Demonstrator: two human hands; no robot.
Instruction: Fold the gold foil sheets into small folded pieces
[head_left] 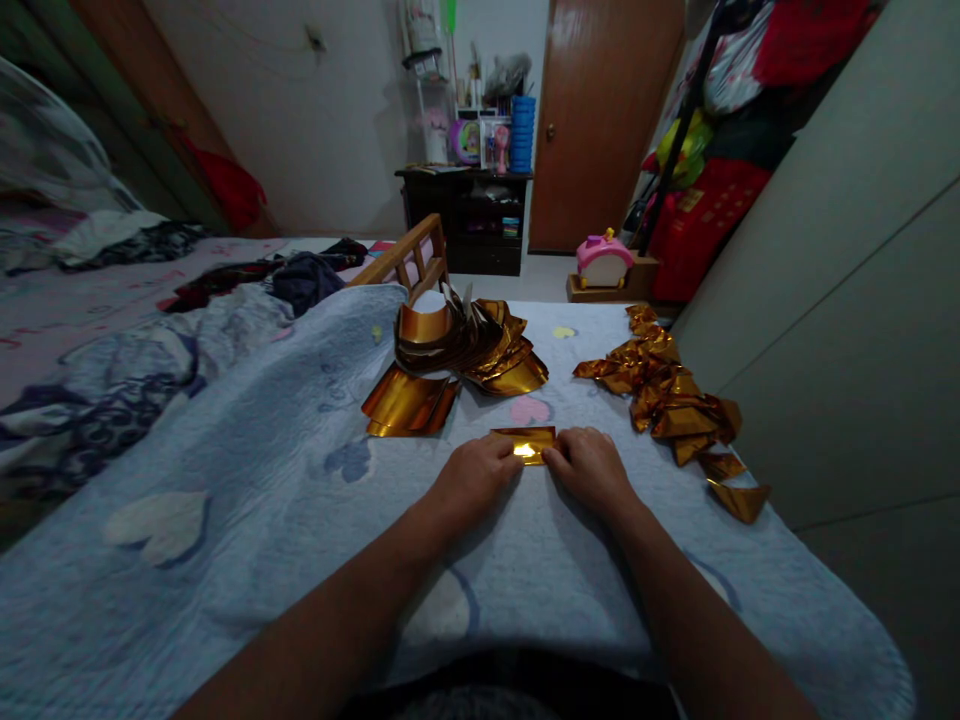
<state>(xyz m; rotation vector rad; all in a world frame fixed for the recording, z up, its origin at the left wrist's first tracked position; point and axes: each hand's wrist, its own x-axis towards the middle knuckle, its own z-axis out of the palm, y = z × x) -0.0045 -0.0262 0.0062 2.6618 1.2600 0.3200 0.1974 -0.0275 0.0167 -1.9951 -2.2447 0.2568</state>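
Observation:
A small sheet of shiny gold foil paper [529,440], folded to a narrow strip, lies on the blue blanket [360,560] in front of me. My left hand [480,475] grips its left end, fingers curled and thumb along the near edge. At the right end, my right hand [589,465] pinches the same paper. Beyond my hands sits a loose pile of curled gold foil sheets [420,400]. Over to the right is a heap of folded gold foil pieces [679,405], pointed in shape. My fingers hide both ends of the strip.
A wooden rail [405,250] stands at the blanket's far left edge, beside a bed with rumpled clothes [135,370]. A pale cabinet [840,300] runs along the right. Farther back are a dark shelf unit [465,225], a pink toy [604,260] and a wooden door [600,120].

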